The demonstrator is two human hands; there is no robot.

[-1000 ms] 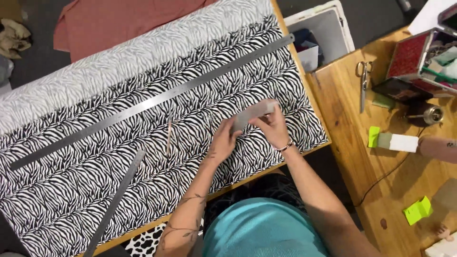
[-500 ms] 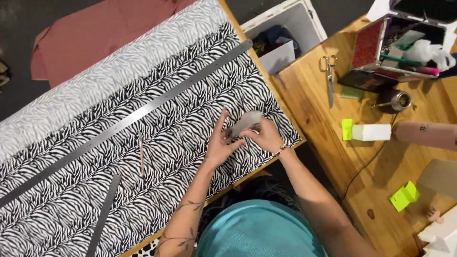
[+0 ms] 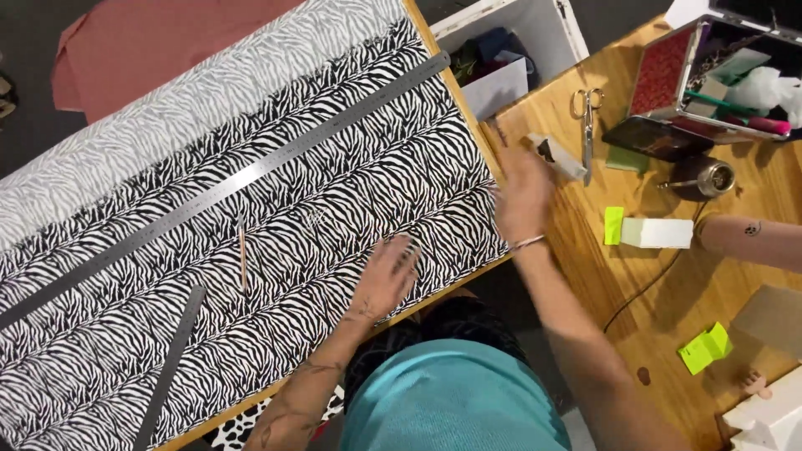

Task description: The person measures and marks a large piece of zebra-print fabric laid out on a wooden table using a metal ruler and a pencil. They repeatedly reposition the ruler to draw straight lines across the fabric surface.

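Over the right edge of the zebra-print fabric (image 3: 276, 242), the right hand (image 3: 522, 196) is reaching across to the wooden counter (image 3: 585, 276). It is blurred, so I cannot tell whether its fingers are closed on the small grey and white block (image 3: 555, 156) just beyond them or only touching it. The left hand (image 3: 388, 276) is lying flat and released on the fabric, fingers spread, pressing the cloth down near its front edge. A long steel ruler (image 3: 242, 179) is lying diagonally across the fabric, a shorter one (image 3: 171, 367) nearer the front, and a pencil (image 3: 242, 250) between them. Scissors (image 3: 587, 125) are resting on the counter just beside the block. The step looks like putting down or fetching that small block while the fabric is being held still. Any following move would call for keeping the cloth from shifting under the rulers.
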